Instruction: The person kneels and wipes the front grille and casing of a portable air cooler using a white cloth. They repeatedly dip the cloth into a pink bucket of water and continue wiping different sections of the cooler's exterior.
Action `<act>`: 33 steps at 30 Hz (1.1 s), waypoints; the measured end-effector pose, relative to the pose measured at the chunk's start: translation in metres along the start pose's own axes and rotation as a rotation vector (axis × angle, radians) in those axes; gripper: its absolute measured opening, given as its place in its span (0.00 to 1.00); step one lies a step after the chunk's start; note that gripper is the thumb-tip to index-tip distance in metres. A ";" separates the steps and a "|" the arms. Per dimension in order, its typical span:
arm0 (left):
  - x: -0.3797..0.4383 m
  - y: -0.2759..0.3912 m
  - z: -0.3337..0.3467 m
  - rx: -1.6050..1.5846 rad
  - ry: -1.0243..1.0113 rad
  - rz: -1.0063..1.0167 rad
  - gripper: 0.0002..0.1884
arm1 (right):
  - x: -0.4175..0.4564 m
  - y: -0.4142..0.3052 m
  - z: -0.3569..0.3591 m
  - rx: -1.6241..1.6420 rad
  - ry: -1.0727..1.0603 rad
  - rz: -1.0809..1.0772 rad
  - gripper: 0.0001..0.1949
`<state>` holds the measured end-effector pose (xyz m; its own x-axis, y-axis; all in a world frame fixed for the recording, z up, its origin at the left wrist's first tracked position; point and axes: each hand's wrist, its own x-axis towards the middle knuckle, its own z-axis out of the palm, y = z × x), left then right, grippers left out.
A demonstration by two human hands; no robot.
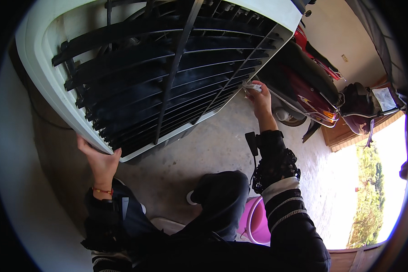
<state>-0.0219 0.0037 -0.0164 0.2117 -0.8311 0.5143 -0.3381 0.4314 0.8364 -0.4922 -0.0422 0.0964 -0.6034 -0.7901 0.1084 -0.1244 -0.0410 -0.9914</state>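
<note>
A large white-framed appliance housing (63, 110) with black louvre slats (136, 91), apparently an air cooler, fills the upper left, tilted in view. My left hand (101, 159) grips the lower left corner of its frame, thumb on the front edge and fingers around the outer side. A crumpled whitish cloth or tissue (253, 87) is pinched in my right hand (261, 102), at the right edge of the frame beside the slat ends. The far side of the housing is out of sight.
Behind my right hand stands a dark red motorcycle (302, 88), with a red vehicle (302, 39) beyond it. A pink bucket (258, 221) is by my right leg. A wall (17, 163) rises at the left; a bright doorway opens at the right. A dark cable (49, 120) runs near the wall.
</note>
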 end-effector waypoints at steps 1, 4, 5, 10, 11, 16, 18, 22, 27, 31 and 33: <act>0.000 0.000 0.000 -0.005 0.003 -0.012 0.59 | -0.002 0.002 0.002 -0.187 -0.024 -0.181 0.16; -0.001 0.000 0.000 -0.012 0.001 -0.028 0.59 | -0.005 0.000 0.009 -0.647 0.077 -0.662 0.15; -0.001 0.000 -0.001 -0.008 0.002 -0.022 0.59 | -0.005 -0.004 0.009 -0.717 0.128 -0.700 0.15; -0.001 0.000 0.000 0.019 0.016 -0.046 0.59 | 0.000 -0.022 0.007 -0.642 -0.024 -0.609 0.15; -0.001 0.000 0.001 0.006 0.022 -0.062 0.59 | 0.002 -0.023 0.008 -0.649 0.005 -0.628 0.14; 0.000 0.003 0.000 0.010 0.019 -0.058 0.59 | 0.007 -0.023 0.017 -0.787 0.104 -0.828 0.12; 0.000 0.004 -0.001 0.066 0.020 -0.034 0.59 | 0.007 -0.025 0.017 -0.748 0.042 -0.786 0.12; -0.001 0.002 -0.001 0.052 0.016 -0.016 0.57 | 0.003 -0.038 0.003 -0.747 -0.146 -0.746 0.12; -0.002 -0.001 0.000 0.016 0.024 -0.023 0.56 | -0.001 -0.048 -0.005 -0.803 -0.168 -0.739 0.11; -0.002 -0.001 -0.001 0.043 0.024 -0.010 0.56 | 0.006 -0.043 0.001 -0.547 -0.079 -0.461 0.09; -0.002 0.000 -0.001 0.029 0.020 -0.018 0.56 | 0.011 -0.035 0.005 -0.521 -0.078 -0.458 0.08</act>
<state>-0.0213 0.0057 -0.0170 0.2365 -0.8310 0.5035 -0.3607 0.4061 0.8396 -0.4904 -0.0528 0.1320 -0.3441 -0.8058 0.4819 -0.7259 -0.0971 -0.6809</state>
